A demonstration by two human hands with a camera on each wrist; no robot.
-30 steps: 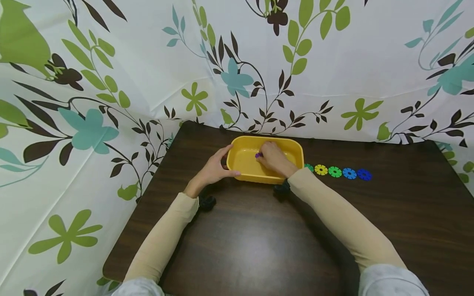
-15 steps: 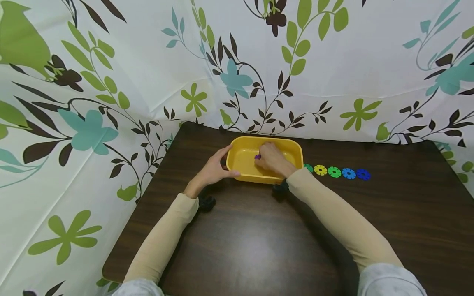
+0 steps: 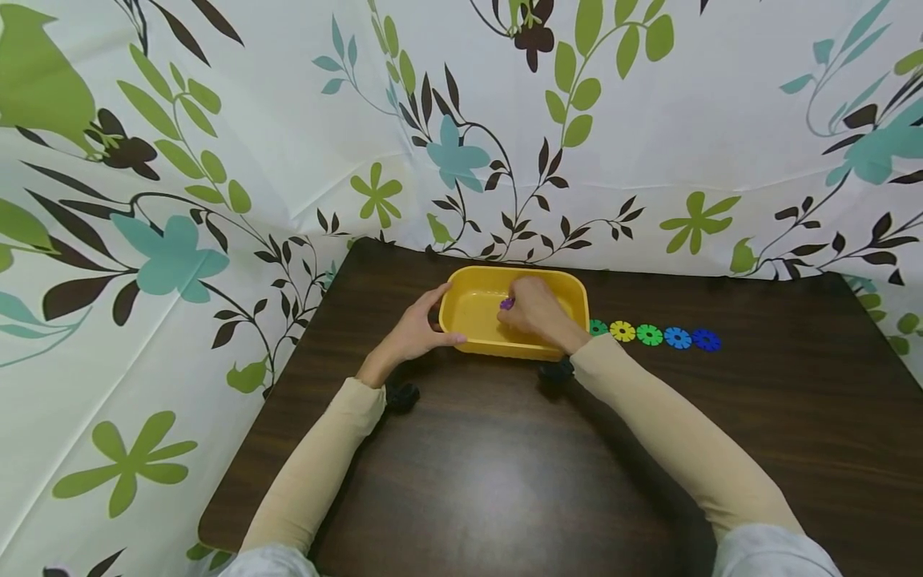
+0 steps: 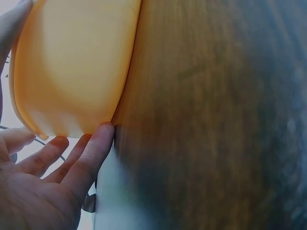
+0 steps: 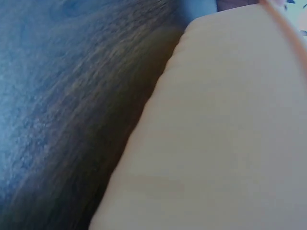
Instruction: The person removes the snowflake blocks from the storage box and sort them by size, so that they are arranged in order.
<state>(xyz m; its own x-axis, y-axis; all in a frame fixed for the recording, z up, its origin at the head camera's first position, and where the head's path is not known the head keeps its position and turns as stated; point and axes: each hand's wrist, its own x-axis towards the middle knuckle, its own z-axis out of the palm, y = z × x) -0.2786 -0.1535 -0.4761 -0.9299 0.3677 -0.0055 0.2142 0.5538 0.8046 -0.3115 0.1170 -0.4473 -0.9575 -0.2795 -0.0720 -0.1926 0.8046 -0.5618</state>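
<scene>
"While the left hand (image 3: 413, 326) holds the yellow tray (image 3: 497, 350) at nine o'clock, twelve being away from the wearer, what of its fingers?"

"Spread round the end wall, tips touching; thumb at the near rim, about eight. Left wrist view agrees on the tips."

"Right hand (image 3: 537, 307)?"

"Inside the tray, just toward three o'clock from its middle. Fingers curled, thumb and fingertips pinching a purple piece (image 3: 507, 304) near tray centre. Piece mostly covered; full shape cannot be told."

"Outside the tray?"

"Five notched discs in a row, starting just beside it at about four and running outward: green disc (image 3: 597, 328), yellow disc (image 3: 622, 331), brighter green disc (image 3: 649, 335), light blue disc (image 3: 677, 338), dark blue disc (image 3: 706, 340). All on the dark wood table (image 3: 490, 473)."

"Backdrop?"

"Leaf-print cloth (image 3: 613, 160) at twelve. Right wrist view: mostly beige sleeve (image 5: 206, 129)."
</scene>
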